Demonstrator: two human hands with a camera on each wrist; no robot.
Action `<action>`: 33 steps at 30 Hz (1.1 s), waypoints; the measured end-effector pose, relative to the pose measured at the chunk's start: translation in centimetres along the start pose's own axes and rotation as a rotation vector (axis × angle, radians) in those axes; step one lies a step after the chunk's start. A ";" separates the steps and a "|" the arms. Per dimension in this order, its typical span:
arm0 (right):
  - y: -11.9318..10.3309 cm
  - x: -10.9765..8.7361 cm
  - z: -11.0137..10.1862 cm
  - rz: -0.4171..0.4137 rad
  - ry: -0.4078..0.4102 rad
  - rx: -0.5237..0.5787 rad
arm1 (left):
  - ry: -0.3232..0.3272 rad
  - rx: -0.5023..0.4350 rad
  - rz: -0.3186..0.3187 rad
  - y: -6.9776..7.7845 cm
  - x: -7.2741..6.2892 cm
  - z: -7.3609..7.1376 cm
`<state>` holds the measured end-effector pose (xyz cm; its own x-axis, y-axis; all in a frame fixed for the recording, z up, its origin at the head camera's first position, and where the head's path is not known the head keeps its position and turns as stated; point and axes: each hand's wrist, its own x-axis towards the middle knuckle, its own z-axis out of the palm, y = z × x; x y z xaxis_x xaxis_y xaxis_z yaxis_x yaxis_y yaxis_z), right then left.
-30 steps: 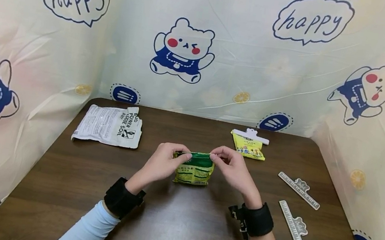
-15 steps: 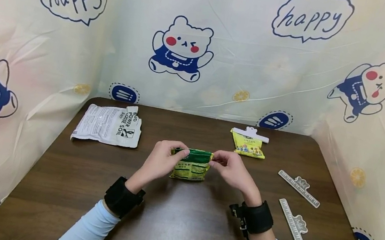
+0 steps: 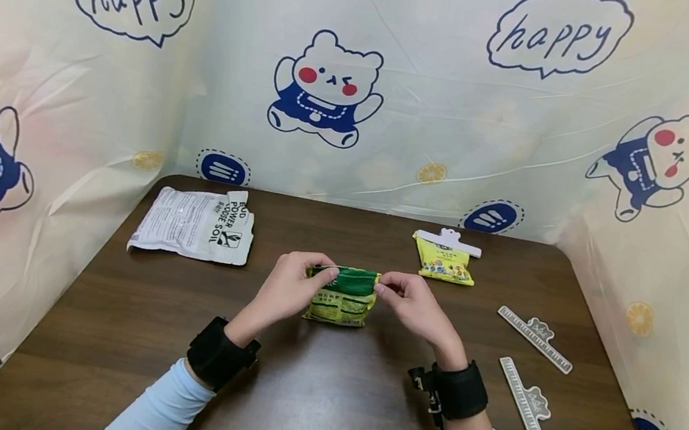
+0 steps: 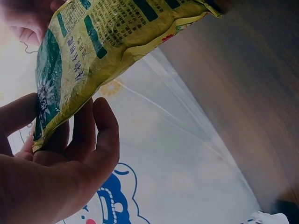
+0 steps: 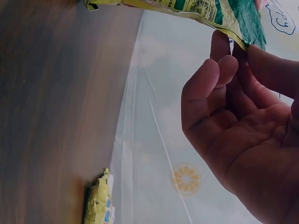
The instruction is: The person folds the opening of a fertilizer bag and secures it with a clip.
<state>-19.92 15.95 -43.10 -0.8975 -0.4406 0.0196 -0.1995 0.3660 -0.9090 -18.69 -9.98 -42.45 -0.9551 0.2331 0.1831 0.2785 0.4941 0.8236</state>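
Note:
A yellow-and-green printed packet [image 3: 341, 302] stands upright at the middle of the table, its green top edge raised between both hands. My left hand [image 3: 289, 285] pinches the packet's top left corner, thumb on the near face and fingers behind. At the top right corner, my right hand [image 3: 414, 306] pinches the edge between thumb and forefinger. The left wrist view shows the packet's printed face [image 4: 103, 42] and crimped side seam close up. In the right wrist view the right thumb [image 5: 271, 67] presses the green corner, with the other fingers loosely curled below.
On the dark wooden table [image 3: 316, 404], a white soil bag [image 3: 192, 226] lies at the back left. A small yellow packet [image 3: 446, 262] with a white clip [image 3: 449, 242] across its top lies at the back right. Two ruler-marked clips [image 3: 535, 340] lie at the right.
The packet has shifted slightly left and away from me, both hands keeping their grip on its top corners. Between the last two frames hardly anything moves.

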 end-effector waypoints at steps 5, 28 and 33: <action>-0.1 0.0 0.1 0.033 -0.013 0.034 | 0.008 0.005 -0.004 0.1 -0.1 0.1; -0.1 0.0 0.4 0.155 -0.067 0.036 | 0.064 0.047 0.009 -0.5 0.5 -1.2; -0.1 0.0 0.4 0.167 -0.074 0.042 | 0.031 0.053 0.056 -0.9 0.4 -1.0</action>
<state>-19.76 15.58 -43.12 -0.8850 -0.4364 -0.1625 -0.0322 0.4055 -0.9135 -19.46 -11.15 -42.53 -0.9402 0.2364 0.2452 0.3360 0.5246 0.7822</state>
